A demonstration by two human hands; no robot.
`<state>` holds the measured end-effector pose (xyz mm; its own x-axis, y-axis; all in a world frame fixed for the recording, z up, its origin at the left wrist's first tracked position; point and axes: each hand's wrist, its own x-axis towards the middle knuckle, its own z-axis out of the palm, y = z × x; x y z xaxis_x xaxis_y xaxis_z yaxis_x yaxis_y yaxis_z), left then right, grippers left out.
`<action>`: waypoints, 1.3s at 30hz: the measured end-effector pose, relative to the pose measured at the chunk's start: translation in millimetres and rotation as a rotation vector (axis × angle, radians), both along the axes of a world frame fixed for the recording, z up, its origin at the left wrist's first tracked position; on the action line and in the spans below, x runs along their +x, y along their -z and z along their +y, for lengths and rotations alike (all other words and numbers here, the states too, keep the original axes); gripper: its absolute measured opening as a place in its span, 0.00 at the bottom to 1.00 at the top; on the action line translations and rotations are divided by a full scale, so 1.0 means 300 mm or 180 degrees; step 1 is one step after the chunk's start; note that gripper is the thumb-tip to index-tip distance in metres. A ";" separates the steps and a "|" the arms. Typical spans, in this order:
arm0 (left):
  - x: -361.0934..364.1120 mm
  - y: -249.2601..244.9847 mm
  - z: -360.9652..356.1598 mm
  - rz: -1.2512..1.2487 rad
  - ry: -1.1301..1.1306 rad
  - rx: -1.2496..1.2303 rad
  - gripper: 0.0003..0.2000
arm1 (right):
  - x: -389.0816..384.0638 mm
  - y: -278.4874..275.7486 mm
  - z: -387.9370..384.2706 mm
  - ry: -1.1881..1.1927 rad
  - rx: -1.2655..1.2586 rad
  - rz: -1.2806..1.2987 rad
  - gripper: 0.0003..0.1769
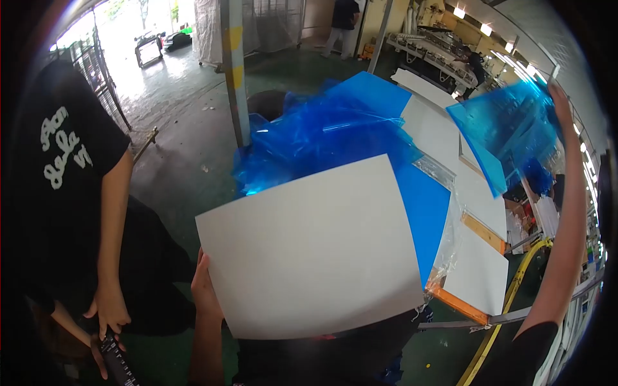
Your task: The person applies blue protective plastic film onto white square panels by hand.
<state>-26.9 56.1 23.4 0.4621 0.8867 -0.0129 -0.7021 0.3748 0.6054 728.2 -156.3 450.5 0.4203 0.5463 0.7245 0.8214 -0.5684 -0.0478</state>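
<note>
A large white sheet fills the lower middle, its left edge held by my left hand, whose fingers are partly behind it. At the upper right my right hand is raised, closed on a sheet of clear blue film that hangs down from it. Behind the white sheet lie a crumpled heap of blue film and a flat blue-faced sheet. More white panels rest to the right of them.
A co-worker in a black shirt stands close at the left, hands on a dark strap-like object. A metal post rises behind the heap. A yellow rail runs along the lower right. Two people are in the background.
</note>
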 end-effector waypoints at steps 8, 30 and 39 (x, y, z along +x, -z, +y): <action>0.011 -0.002 -0.062 0.0360 -0.0227 -0.0088 0.19 | -0.872 0.268 0.813 -0.0876 -0.1037 -0.0299 0.16; -0.026 -0.011 -0.081 0.0559 0.0063 -0.0326 0.19 | -1.382 1.013 0.869 -0.3127 -0.1769 0.0531 0.19; -0.018 0.005 -0.071 0.0330 0.0387 -0.0430 0.19 | -1.264 0.928 0.794 -0.3509 -0.1049 0.3007 0.23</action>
